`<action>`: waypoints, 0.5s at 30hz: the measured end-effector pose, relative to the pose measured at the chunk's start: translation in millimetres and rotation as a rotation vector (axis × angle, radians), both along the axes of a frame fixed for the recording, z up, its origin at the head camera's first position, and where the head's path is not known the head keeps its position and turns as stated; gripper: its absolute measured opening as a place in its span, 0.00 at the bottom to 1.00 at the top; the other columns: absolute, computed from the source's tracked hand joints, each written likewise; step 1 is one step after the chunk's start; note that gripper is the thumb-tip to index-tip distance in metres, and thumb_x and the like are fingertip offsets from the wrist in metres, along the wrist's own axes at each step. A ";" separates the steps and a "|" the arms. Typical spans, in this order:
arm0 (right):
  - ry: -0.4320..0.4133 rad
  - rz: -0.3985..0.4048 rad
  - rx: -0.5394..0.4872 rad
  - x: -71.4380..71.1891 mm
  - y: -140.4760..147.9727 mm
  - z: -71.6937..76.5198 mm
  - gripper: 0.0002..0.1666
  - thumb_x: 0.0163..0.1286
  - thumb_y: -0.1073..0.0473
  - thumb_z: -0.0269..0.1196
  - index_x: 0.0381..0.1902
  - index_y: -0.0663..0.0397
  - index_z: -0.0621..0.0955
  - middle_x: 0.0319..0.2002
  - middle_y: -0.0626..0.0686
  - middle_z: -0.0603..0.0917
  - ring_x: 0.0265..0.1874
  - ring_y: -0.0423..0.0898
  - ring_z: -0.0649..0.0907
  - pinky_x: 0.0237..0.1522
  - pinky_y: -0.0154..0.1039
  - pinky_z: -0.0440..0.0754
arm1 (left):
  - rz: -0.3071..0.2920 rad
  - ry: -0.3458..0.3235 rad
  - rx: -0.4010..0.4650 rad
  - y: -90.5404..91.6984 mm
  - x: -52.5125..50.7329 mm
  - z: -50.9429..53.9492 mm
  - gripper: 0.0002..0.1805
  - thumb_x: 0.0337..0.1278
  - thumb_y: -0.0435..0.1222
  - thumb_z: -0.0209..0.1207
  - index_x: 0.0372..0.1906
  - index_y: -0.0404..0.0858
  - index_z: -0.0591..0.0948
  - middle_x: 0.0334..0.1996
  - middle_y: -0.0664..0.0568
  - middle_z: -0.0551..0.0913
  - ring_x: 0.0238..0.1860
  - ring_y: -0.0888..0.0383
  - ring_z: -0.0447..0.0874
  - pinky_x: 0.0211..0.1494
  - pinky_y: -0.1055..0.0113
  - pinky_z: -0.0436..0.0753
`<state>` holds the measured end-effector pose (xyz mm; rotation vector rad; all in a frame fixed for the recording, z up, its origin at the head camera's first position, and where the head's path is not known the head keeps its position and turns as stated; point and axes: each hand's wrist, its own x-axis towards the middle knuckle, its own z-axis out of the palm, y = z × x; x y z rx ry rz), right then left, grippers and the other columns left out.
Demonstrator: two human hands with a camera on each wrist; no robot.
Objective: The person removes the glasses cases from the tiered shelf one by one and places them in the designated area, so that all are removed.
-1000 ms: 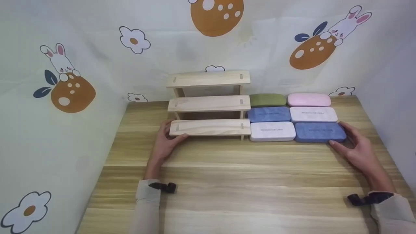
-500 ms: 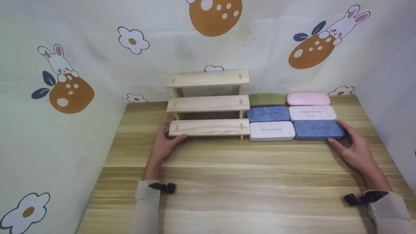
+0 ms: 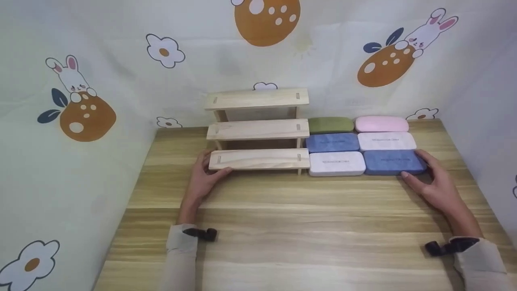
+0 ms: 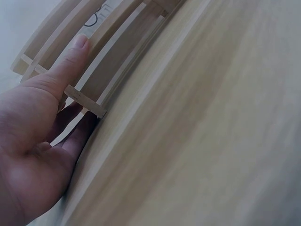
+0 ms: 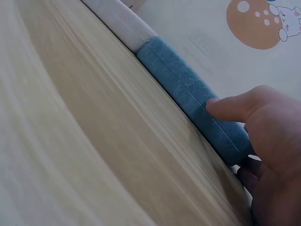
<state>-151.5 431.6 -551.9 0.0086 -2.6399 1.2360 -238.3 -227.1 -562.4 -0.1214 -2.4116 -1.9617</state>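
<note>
A three-tiered wooden display stand (image 3: 258, 159) rests on the table. My left hand (image 3: 201, 178) grips the left end of its lowest step; in the left wrist view the thumb lies along the front edge of the board (image 4: 101, 40) and the fingers reach behind the end leg. On the far right of the front row, my right hand (image 3: 442, 186) holds the right end of a blue glasses case (image 3: 394, 162). In the right wrist view the thumb presses that blue case's front side, with the other fingers partly hidden behind its end.
Left of the held case sits a white glasses case (image 3: 337, 163), against the stand. Behind are another blue case (image 3: 332, 142), another white case (image 3: 386, 141), a green case (image 3: 330, 124) and a pink case (image 3: 381, 123). A printed cloth wall (image 3: 218, 52) encloses the table's back.
The front blue case has shifted slightly back, closer in line with the white one beside it. My right hand has moved a little left along it. The left hand stays on the stand.
</note>
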 end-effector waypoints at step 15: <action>-0.066 -0.004 0.186 -24.0 -23.9 38.8 0.51 0.75 0.38 0.68 0.85 0.53 0.63 0.87 0.70 0.52 0.84 0.76 0.51 0.80 0.82 0.44 | 0.243 0.137 -0.221 21.1 -4.4 31.1 0.56 0.59 0.60 0.75 0.85 0.48 0.60 0.83 0.46 0.66 0.83 0.46 0.64 0.86 0.45 0.64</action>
